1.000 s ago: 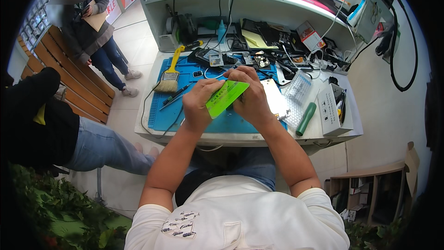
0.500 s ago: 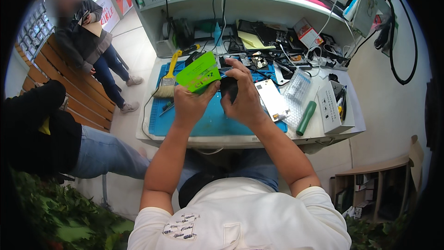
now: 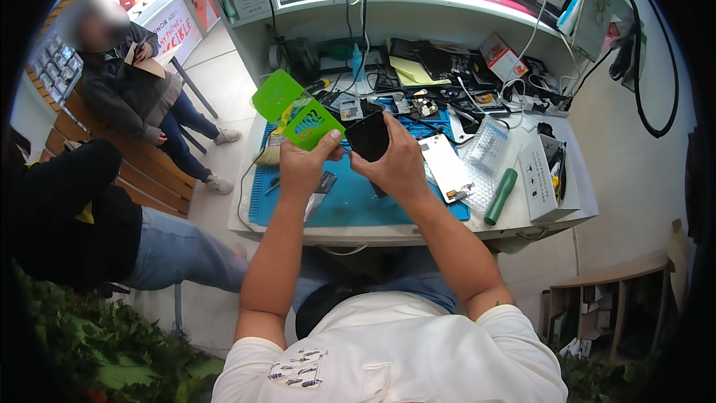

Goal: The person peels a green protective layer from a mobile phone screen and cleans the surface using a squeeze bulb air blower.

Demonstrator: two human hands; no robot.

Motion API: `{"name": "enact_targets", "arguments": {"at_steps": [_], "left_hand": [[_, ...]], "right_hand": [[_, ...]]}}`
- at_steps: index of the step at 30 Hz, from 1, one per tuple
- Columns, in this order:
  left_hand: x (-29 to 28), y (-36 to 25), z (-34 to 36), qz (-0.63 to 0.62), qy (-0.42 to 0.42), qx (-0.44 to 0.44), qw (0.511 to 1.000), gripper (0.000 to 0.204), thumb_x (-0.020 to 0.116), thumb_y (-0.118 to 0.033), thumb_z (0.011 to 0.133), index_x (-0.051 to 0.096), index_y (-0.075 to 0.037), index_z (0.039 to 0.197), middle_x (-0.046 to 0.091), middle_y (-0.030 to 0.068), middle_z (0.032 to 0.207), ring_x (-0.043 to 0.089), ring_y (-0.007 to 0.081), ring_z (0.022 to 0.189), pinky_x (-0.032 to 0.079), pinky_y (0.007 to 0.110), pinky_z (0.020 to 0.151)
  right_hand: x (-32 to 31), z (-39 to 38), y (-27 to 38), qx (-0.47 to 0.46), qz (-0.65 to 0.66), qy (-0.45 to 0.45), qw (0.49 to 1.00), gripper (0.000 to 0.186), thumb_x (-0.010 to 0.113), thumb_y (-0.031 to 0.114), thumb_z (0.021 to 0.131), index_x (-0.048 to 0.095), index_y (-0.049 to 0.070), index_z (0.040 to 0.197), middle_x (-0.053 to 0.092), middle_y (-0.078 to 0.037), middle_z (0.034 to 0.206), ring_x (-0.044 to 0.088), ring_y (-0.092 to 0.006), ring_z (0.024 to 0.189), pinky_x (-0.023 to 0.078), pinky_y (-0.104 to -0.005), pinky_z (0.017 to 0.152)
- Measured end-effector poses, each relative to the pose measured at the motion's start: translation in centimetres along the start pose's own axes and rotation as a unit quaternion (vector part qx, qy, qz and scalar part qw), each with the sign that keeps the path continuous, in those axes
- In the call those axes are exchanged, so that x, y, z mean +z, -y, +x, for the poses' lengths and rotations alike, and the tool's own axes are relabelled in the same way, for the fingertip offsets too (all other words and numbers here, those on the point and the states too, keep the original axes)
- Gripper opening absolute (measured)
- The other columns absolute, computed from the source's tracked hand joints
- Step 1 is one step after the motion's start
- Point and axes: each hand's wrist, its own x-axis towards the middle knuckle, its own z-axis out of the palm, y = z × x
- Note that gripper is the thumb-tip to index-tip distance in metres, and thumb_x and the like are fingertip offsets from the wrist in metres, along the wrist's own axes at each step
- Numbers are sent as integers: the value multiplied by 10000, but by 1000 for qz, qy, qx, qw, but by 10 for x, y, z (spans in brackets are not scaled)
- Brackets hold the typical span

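Observation:
My left hand [image 3: 306,164] grips an open green card sleeve [image 3: 312,125], its flap raised. Just to its right, my right hand [image 3: 395,164] holds a dark phone-sized panel [image 3: 367,136] between thumb and fingers. Below them a blue mat [image 3: 350,209] carries a small dark packet [image 3: 321,190]. A brush [image 3: 270,154] is partly hidden behind the left hand and sleeve. Right of my right hand lies a white screen part [image 3: 446,168], beside bubble wrap [image 3: 485,151] and a green cylindrical handle [image 3: 500,196].
A box of tools [image 3: 544,179] stands at the desk's right. Electronics and cables [image 3: 432,60] crowd the back under a shelf [image 3: 410,0]. One person [image 3: 127,97] stands at the upper left holding papers; another [image 3: 89,231] is close on the left. A low cabinet [image 3: 611,306] sits lower right.
The green sleeve has shifted left and now has its flap up. The dark panel has appeared in my right hand, apart from the sleeve. A small packet now shows on the mat.

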Motion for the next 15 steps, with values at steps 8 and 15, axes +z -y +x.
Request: {"name": "enact_targets", "arguments": {"at_steps": [8, 15], "left_hand": [[-7, -2, -13, 54, -6, -30, 998, 161, 877, -121, 993, 800, 11, 1045, 783, 54, 866, 721, 110, 662, 589, 263, 590], [-9, -12, -17, 50, 29, -64, 996, 161, 870, -145, 999, 793, -10, 1042, 766, 43, 865, 710, 115, 682, 579, 270, 613]], "right_hand": [[-23, 6, 14, 17, -17, 101, 995, 955, 934, 370, 738, 580, -207, 1411, 737, -359, 1258, 772, -474, 1145, 643, -493, 995], [-34, 6, 18, 7, -38, 114, 993, 908, 941, 363, 708, 630, -163, 1379, 763, -305, 1214, 786, -430, 1081, 631, -462, 978]]}}
